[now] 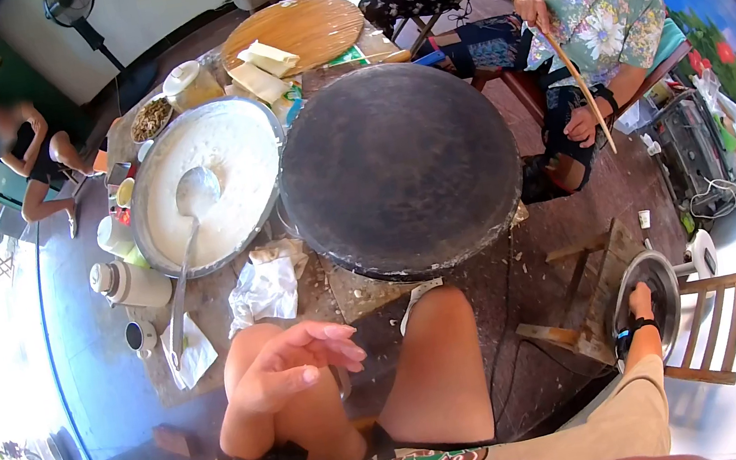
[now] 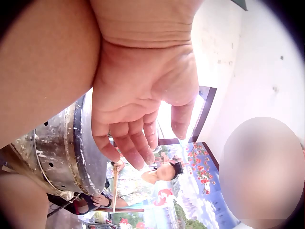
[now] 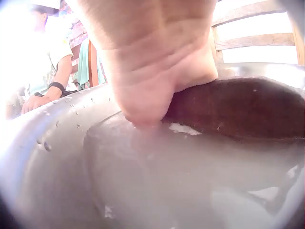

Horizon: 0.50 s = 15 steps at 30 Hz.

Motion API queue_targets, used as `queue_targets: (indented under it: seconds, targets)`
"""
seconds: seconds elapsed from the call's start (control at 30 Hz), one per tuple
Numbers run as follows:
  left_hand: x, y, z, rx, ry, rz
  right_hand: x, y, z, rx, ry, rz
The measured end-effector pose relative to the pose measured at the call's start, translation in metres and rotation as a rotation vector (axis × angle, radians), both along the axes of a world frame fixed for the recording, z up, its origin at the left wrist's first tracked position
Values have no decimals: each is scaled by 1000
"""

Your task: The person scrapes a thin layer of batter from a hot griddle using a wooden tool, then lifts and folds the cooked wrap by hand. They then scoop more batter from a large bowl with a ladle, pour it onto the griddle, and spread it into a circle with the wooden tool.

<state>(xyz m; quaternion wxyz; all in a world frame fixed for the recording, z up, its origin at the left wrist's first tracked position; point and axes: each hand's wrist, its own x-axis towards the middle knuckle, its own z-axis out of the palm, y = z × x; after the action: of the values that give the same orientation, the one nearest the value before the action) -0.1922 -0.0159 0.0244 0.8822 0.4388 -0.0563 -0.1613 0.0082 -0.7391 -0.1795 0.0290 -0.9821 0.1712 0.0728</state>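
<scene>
Over the wearer's lap hovers the left hand (image 1: 299, 371), its fingers loosely bent and nothing held; the left wrist view shows its palm (image 2: 143, 81). Far to the right, the right hand (image 1: 642, 301) reaches down into a metal basin (image 1: 666, 276). Cloudy whitish water (image 3: 190, 176) covers its fingertips in the right wrist view. Right beside that hand, a flat dark brown piece (image 3: 243, 109) leans against the basin's inside wall, partly underwater. I cannot tell whether the hidden fingers hold it.
A large round dark griddle (image 1: 402, 168) stands ahead. Left of it is a wide bowl of white batter (image 1: 233, 155) with a ladle (image 1: 198, 193) in it. Crumpled plastic (image 1: 264, 288) and a thermos (image 1: 133, 282) lie nearer. A seated person (image 1: 593, 15) holds a stick (image 1: 579, 79).
</scene>
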Motion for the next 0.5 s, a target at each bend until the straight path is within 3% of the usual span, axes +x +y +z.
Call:
queue_targets:
  seconds: [0.17,0.27,0.5]
  targets:
    - [0,0,-1,-12,8,11,-2,16,12,-71,105,-110]
    - [-1,1,-2,-23,-4,5,1,11,8,-16,169,-77]
    - [-6,-1,4,22,47,65,-10,25,21,95,49,63]
